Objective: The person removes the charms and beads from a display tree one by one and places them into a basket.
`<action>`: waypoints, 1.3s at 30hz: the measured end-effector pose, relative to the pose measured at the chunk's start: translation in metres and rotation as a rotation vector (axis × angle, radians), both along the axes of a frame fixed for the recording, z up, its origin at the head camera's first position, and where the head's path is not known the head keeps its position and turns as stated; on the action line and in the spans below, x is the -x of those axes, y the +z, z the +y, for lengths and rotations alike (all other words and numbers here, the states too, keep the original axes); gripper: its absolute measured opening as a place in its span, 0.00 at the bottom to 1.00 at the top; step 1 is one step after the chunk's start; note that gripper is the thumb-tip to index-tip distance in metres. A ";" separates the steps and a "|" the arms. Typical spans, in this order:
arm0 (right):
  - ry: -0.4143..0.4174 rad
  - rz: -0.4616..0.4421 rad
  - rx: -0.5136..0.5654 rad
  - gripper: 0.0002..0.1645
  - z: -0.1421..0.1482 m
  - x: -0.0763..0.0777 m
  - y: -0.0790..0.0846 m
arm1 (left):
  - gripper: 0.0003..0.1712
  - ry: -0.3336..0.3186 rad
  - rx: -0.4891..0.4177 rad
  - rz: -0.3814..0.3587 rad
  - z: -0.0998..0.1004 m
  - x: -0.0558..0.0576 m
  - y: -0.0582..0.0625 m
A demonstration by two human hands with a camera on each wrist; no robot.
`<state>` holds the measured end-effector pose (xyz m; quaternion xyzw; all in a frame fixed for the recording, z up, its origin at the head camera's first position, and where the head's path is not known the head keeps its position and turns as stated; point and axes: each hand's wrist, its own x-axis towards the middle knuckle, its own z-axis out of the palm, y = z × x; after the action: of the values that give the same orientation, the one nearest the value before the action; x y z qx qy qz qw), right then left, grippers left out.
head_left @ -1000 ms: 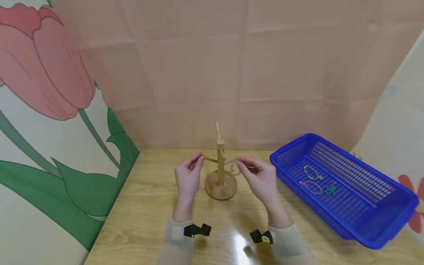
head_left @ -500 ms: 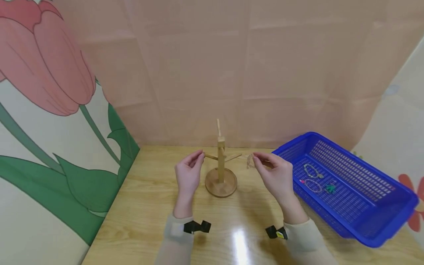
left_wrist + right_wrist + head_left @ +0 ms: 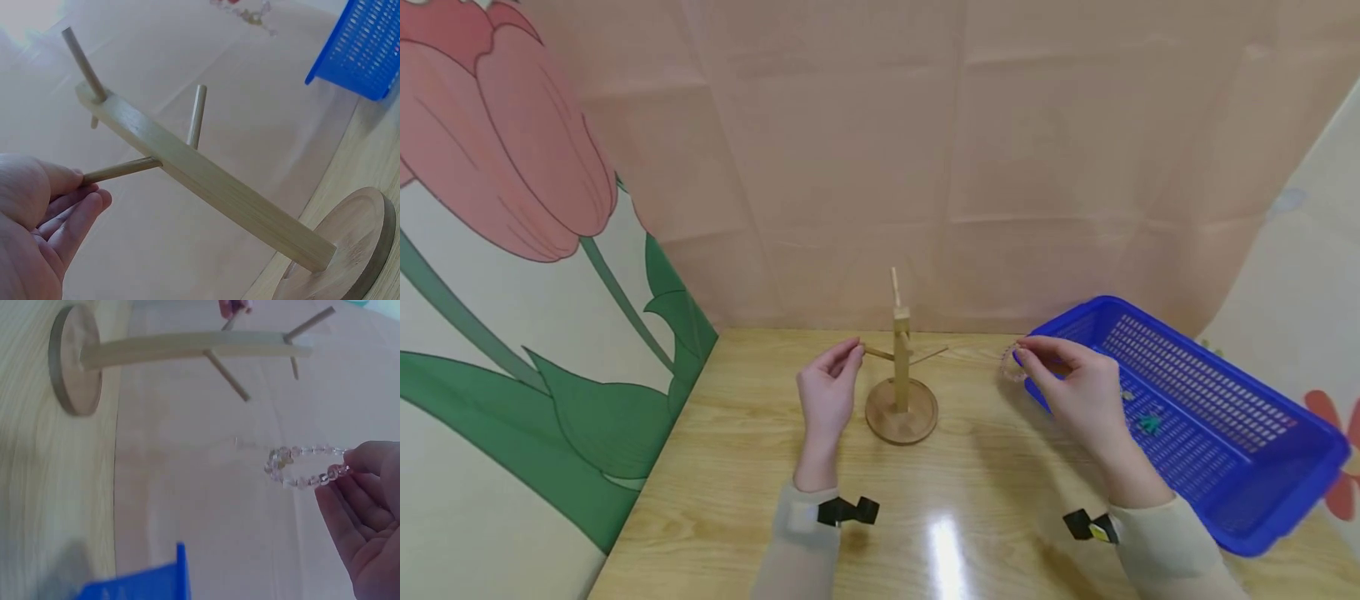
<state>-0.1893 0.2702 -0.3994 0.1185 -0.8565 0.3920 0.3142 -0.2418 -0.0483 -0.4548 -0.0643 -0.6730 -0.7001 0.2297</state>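
Note:
A wooden stand (image 3: 902, 367) with a round base and several pegs stands upright on the table. My left hand (image 3: 829, 392) pinches the end of its left peg (image 3: 122, 170) between thumb and fingers. To the right of the stand, my right hand (image 3: 1075, 392) pinches a beaded bracelet (image 3: 306, 465) of clear and pinkish beads, which hangs as a loop from the fingertips. In the head view this bracelet overlaps the near left corner of the blue basket. The pegs seen in the wrist views carry nothing.
A blue plastic basket (image 3: 1195, 500) sits at the right of the wooden table (image 3: 715, 500). Inside it lies a green piece (image 3: 1149, 424); my right hand hides part of the contents. A pinkish cloth (image 3: 850, 167) hangs behind the table.
My right hand has moved right, away from the stand toward the basket, carrying the bracelet clear of the right peg. My left hand stays at the left peg.

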 end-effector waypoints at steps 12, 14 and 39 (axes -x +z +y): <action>-0.062 -0.262 -0.083 0.13 0.061 -0.019 0.022 | 0.09 0.014 -0.034 -0.011 0.003 0.000 0.001; -0.066 -0.298 -0.103 0.14 0.074 -0.021 0.024 | 0.08 0.017 -0.031 -0.014 0.004 0.001 0.001; -0.011 -0.574 -0.219 0.21 0.170 -0.010 0.003 | 0.08 -0.015 -0.024 0.011 -0.001 0.001 -0.002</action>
<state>-0.1790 0.4400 -0.3963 0.0314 -0.9481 0.3129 0.0470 -0.2428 -0.0492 -0.4564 -0.0706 -0.6629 -0.7094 0.2288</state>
